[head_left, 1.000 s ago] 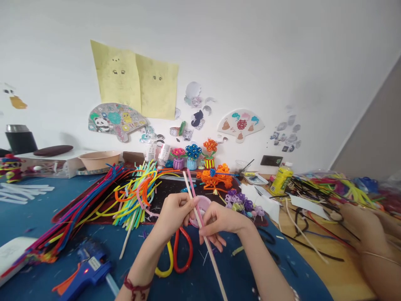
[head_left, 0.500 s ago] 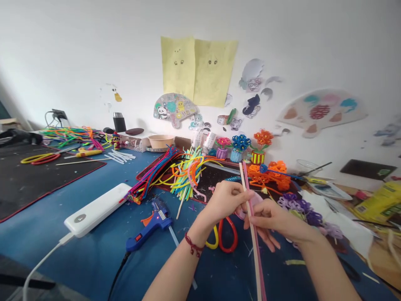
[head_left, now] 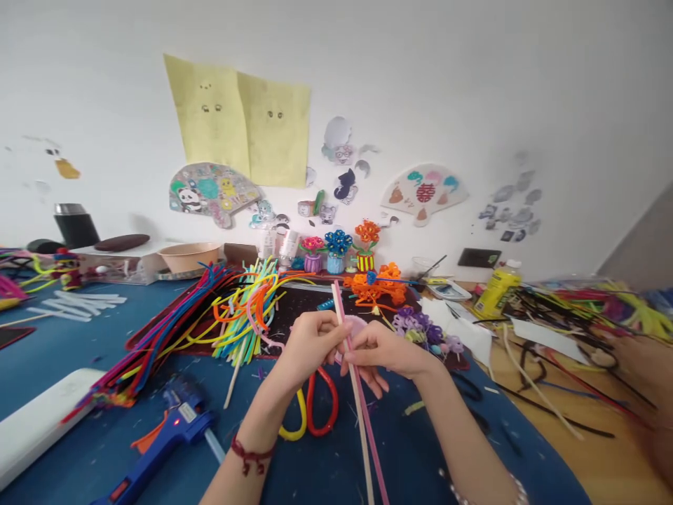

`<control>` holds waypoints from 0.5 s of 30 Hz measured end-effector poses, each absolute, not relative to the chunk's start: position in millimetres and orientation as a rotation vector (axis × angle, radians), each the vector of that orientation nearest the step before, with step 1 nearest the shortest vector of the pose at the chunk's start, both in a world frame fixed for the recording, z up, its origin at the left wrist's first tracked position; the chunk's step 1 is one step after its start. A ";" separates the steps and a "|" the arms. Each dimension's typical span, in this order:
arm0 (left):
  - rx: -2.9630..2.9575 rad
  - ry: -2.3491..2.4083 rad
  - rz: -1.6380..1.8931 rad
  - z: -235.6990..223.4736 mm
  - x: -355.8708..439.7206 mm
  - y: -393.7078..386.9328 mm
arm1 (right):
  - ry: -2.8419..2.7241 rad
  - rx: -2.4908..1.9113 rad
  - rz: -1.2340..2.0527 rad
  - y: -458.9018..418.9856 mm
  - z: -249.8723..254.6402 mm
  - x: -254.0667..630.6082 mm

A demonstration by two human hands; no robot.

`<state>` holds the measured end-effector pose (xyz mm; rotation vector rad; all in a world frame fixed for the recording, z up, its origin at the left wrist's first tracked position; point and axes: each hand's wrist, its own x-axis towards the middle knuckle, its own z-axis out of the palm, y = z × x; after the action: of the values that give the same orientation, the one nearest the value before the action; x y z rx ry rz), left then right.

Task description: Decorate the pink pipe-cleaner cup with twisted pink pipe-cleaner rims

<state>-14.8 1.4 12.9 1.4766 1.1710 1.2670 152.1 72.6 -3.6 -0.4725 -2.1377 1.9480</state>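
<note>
A cream pipe cleaner (head_left: 360, 421) and a pink pipe cleaner (head_left: 371, 428) run side by side through both my hands, their upper ends just above my fingers and spreading apart slightly lower down. My left hand (head_left: 313, 340) pinches them near the top between thumb and fingers. Just below, my right hand (head_left: 389, 348) is closed on the same pair, some of its other fingers stretched out. A pink round object (head_left: 359, 324) shows partly behind my hands; what it is I cannot tell. Under my left wrist lie red and yellow scissor handles (head_left: 335, 403), the blades hidden.
A blue glue gun (head_left: 184, 424) and a white power bank (head_left: 47, 421) lie at left. Pipe cleaner bundles (head_left: 252, 308) spread behind. Potted pipe cleaner flowers (head_left: 336, 263) stand by the wall; purple flowers (head_left: 418, 326) and a yellow bottle (head_left: 497, 289) are at right.
The view has turned to the right, so the table's contents sit further left and more of the right side shows. Both hands keep their hold on the two pipe cleaners.
</note>
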 end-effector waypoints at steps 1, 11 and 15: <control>1.483 1.176 1.260 13.2 -14.7 1.3 | -2.131 -0.469 1.940 73.0 -3.4 152.2; 1.503 1.230 1.265 12.1 -14.8 2.6 | -2.142 -0.473 2.013 69.3 3.0 155.9; 1.498 1.234 1.265 12.4 -14.3 2.4 | -2.164 -0.487 2.024 68.5 4.4 157.0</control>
<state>-14.3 2.4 12.4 1.4979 1.2342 1.2651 157.0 68.5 4.4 -0.4866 -2.1640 2.0242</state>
